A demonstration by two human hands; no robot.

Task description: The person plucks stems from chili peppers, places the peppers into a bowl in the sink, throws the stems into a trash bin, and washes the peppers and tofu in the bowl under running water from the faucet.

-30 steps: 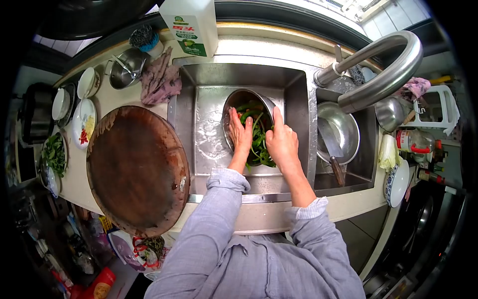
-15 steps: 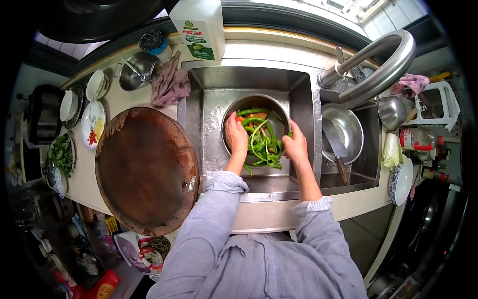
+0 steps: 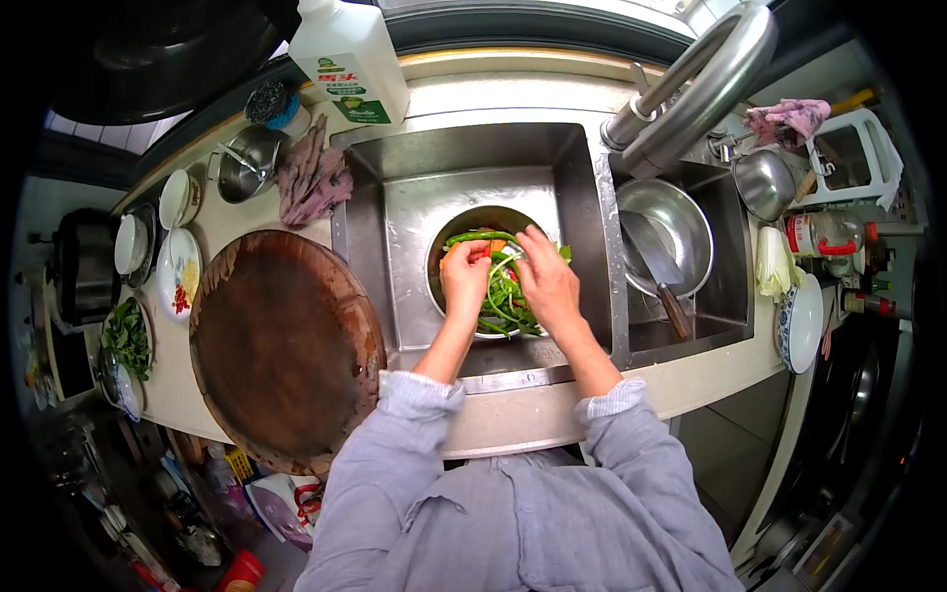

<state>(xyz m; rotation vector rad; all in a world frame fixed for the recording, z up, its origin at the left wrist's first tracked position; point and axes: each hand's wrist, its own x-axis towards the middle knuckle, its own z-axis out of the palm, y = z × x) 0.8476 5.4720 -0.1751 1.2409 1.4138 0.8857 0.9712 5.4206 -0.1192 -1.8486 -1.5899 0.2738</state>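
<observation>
A metal pot [image 3: 434, 259] stands in the larger sink basin, holding long green peppers [image 3: 481, 237], leafy green stalks [image 3: 509, 308] and some orange-red pieces. Over the pot's left side, my left hand [image 3: 464, 286] has its thumb and fingertips pressed together, right by a long green pepper; what is pinched there is hidden. My right hand [image 3: 548, 284] is over the right side of the vegetables, fingers apart and angled towards the left hand. Its fingertips reach near the peppers, and I see nothing held in it. Both hands partly cover the pot.
A round wooden chopping board [image 3: 286, 345] lies left of the sink. In the smaller basin, a cleaver [image 3: 655, 252] rests across a metal bowl [image 3: 695, 222]. The faucet [image 3: 710, 89] arches above. A white jug [image 3: 355, 64] and a pink cloth [image 3: 314, 178] sit behind.
Both hands have left the pot's sides and come together over the vegetables. My left fingers have closed into a pinch. The camera view has shifted slightly.
</observation>
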